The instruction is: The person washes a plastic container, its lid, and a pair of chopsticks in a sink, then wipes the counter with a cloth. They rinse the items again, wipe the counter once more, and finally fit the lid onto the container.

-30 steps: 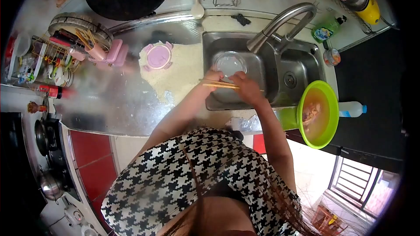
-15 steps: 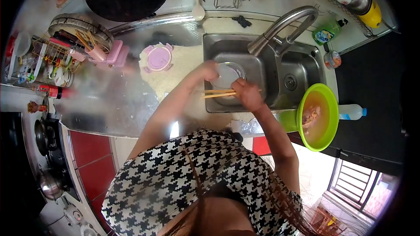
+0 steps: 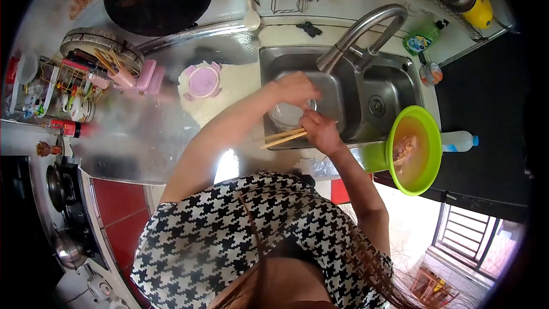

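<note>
Over the left basin of the steel sink [image 3: 343,129], my right hand [image 3: 320,130] is closed around a pair of chopsticks [image 3: 284,137] and the right rim of a clear glass bowl [image 3: 286,115]. The chopsticks stick out to the left, across the sink's front edge. My left hand [image 3: 297,88] is at the far rim of the bowl, back upward with the fingers curled; what its fingers hold, if anything, is hidden. The steel faucet [image 3: 366,34] arches behind the hands. A pink lid [image 3: 204,82] lies on the counter to the left.
At the right stands a green basin [image 3: 436,160] with food in cloudy liquid, beside a plastic bottle [image 3: 459,141]. A green soap bottle [image 3: 422,39] is behind the sink. A black wok [image 3: 157,0] and a pink chopstick holder [image 3: 123,78] are at the left.
My left hand has moved from the bowl's left side to its far rim, its forearm reaching further over. The bowl looks shifted slightly left and nearer. The chopsticks are tilted more.
</note>
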`<state>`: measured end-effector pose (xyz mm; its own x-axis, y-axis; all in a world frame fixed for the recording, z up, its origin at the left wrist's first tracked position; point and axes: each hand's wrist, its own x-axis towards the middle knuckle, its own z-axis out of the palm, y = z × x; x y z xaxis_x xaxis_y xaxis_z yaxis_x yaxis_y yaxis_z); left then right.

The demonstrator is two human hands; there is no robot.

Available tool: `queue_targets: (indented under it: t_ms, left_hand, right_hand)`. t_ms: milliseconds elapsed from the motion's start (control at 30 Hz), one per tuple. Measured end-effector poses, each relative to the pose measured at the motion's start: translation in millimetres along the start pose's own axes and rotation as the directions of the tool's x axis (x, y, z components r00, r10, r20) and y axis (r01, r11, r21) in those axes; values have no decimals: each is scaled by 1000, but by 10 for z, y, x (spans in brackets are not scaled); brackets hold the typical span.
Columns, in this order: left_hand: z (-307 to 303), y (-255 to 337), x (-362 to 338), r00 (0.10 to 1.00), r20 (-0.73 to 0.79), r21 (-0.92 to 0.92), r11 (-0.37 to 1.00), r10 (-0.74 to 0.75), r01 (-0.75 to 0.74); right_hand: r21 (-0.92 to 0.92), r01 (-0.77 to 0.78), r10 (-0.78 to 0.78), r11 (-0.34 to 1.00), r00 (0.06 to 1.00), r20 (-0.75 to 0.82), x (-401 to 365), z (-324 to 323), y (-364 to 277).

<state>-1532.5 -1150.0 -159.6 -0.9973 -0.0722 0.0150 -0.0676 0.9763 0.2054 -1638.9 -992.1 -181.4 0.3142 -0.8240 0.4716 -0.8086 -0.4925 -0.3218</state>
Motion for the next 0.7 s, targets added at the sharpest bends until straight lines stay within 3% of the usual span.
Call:
queue_targets:
  t_ms: [67, 133, 167, 233, 267, 333, 400, 467, 500, 567, 600, 667, 700]
  left_hand:
    - [24, -55, -51, 998, -56, -62, 998, 20, -23]
    - [65, -116, -118, 917, -114, -242, 906, -382, 347]
    - [134, -182, -144, 918, -112, -241, 906, -382, 348]
    - [306, -338, -205, 831, -189, -514, 774, -523, 370]
    - [366, -365, -263, 830, -189, -513, 774, -524, 371]
    - [371, -308, -413, 773, 56, -806, 428, -632, 408]
    - [351, -196, -605, 697, 392, -822, 111, -600, 558]
    - [481, 2, -795, 677, 602, -798, -335, -424, 501]
    - [653, 94, -836, 675, 604, -797, -335, -424, 502]
    - [1024, 226, -878, 778, 537, -646, -752, -326, 131]
    - [999, 312, -866, 777, 537, -645, -753, -329, 127]
    - [870, 465, -807, 724, 407, -729, -675, -557, -110]
    - [875, 456, -785, 730, 346, -739, -650, -589, -174]
  right_hand:
    - [14, 6, -6, 1000, 999, 36, -36, -15, 53]
    - [63, -2, 6, 998, 997, -73, -31, -50, 85]
    - [65, -3, 8, 998, 997, -74, -21, -67, 92]
    - [62, -14, 23, 998, 990, -142, 5, -90, 91]
    - [63, -12, 21, 998, 990, -142, -5, -79, 81]
    - [30, -63, 65, 998, 994, -83, -31, -45, 73]
    - [22, -53, 55, 998, 992, -115, -27, -6, 76]
    - [12, -50, 51, 999, 988, -148, -49, 39, 93]
    - [-8, -33, 32, 999, 994, -105, -67, 68, 113]
    - [-24, -13, 12, 1000, 998, -61, -86, 120, 136]
    - [-23, 1, -1, 1000, 1000, -10, -96, 139, 143]
    - [-21, 17, -16, 1000, 999, 46, -107, 143, 145]
    - [125, -57, 46, 991, 995, 88, -99, 135, 152]
